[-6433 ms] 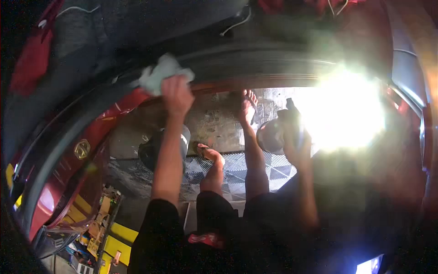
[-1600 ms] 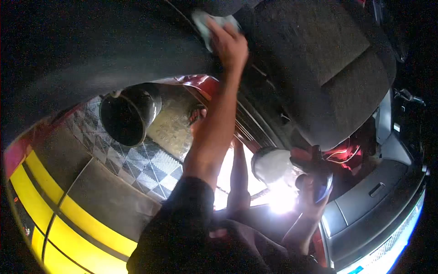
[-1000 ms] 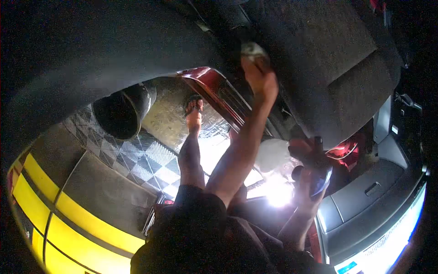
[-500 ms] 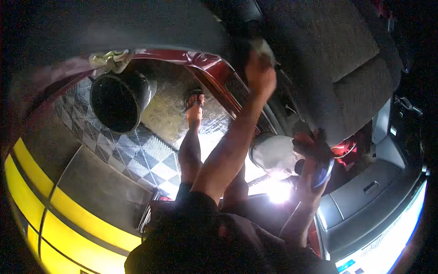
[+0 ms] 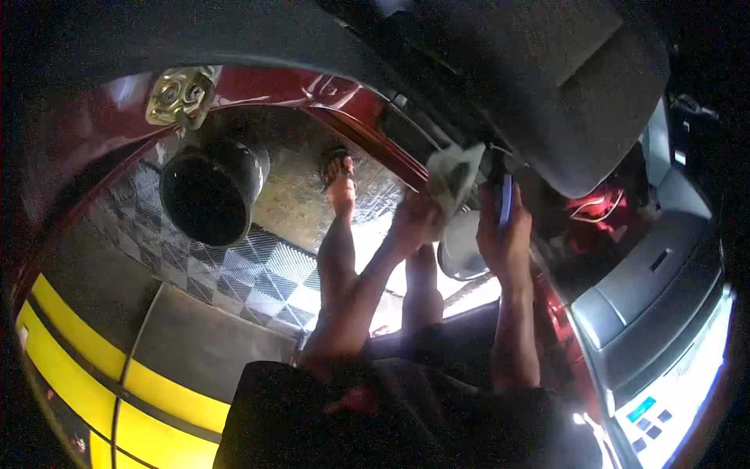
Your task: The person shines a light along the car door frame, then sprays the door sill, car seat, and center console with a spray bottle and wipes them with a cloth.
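My left hand (image 5: 416, 221) is closed round a pale cloth (image 5: 453, 176), which hangs open beside the car's door sill (image 5: 367, 144). Close to its right, my right hand (image 5: 506, 238) grips a dark handheld tool with a blue-lit strip (image 5: 506, 199); what kind of tool it is cannot be made out. The two hands are near each other, just below a dark grey car seat (image 5: 578, 94). The tool's far end is dark and hard to separate from the seat base.
A black bucket (image 5: 207, 199) stands on checkered floor tiles (image 5: 262, 273) at left. A pale round container (image 5: 462, 250) sits below my hands. Red cloth and wires (image 5: 598, 207) lie beyond the seat. The door panel (image 5: 648, 273) is at right, yellow-striped cabinets (image 5: 156, 391) at lower left.
My left hand has come down and back from beside the seat with the cloth. My right hand has risen and turned the tool upward, near the cloth. The view has shifted slightly.
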Motion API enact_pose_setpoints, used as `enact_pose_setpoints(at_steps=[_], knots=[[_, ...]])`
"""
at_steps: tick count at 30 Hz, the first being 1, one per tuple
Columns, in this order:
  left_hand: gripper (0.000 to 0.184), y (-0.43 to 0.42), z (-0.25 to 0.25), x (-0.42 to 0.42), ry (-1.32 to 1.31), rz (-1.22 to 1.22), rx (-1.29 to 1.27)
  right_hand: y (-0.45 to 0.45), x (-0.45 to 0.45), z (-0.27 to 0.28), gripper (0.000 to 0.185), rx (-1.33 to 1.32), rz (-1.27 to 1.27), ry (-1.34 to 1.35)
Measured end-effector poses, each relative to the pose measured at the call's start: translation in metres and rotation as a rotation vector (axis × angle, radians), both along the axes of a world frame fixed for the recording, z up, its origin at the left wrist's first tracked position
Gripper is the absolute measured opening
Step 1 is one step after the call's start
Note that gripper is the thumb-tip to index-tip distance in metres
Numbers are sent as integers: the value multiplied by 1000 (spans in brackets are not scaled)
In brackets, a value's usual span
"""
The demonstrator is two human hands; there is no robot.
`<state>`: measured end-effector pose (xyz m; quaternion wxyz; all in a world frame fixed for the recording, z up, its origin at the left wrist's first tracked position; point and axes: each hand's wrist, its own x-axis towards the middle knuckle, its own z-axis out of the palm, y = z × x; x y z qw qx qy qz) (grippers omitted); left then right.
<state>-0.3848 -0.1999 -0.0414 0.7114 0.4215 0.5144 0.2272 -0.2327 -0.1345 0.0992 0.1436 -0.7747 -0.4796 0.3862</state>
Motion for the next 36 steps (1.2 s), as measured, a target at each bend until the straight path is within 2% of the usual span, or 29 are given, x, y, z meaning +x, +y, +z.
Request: enact_pose_setpoints(at_steps=[2, 4, 5, 7, 9, 11, 13, 16, 18, 19, 23, 24, 27, 30, 32, 36], knots=[[24, -27, -1, 1, -15, 131, -427, -2, -1, -11, 16, 29, -15, -107], [31, -51, -6, -1, -171, 207, -513, -5, -4, -15, 17, 36, -36, -174], [31, -59, -15, 2, -177, 194, -512, -3, -7, -17, 17, 50, -46, -198], [42, -93, -55, 11, 75, -167, -241, -1, -12, -21, 18, 77, -63, -249], [48, -103, -59, 22, 187, -353, -101, -6, -10, -27, 18, 109, -62, -277], [73, -99, -53, 35, -160, 93, -460, -11, -8, -35, 20, 182, -27, -306], [89, -93, -45, 36, -332, 317, -645, -19, -12, -40, 20, 155, -29, -361], [90, -74, -31, 34, -145, 287, -282, -24, -18, -43, 21, 121, -24, -466], [90, -67, -28, 36, -45, 285, -89, -24, -19, -42, 35, 274, 5, -453], [89, -66, -29, 37, -41, 303, -66, -27, -20, -41, 44, 345, 13, -444], [86, -61, -43, 45, -116, 416, -87, -30, -8, -52, 52, 285, -169, -361], [86, -59, -45, 48, -137, 443, -97, -25, -9, -52, 52, 288, -165, -365], [84, -60, -48, 54, -223, 526, -145, -18, -16, -53, 22, 364, -173, -330], [82, -66, -52, 57, -271, 565, -173, -22, -10, -54, 23, 259, -209, -373], [82, -68, -60, 58, -152, 491, -121, -22, -6, -55, 23, 210, -223, -391], [82, -67, -57, 57, -50, 433, -37, -26, -5, -60, 38, 261, -135, -362]])
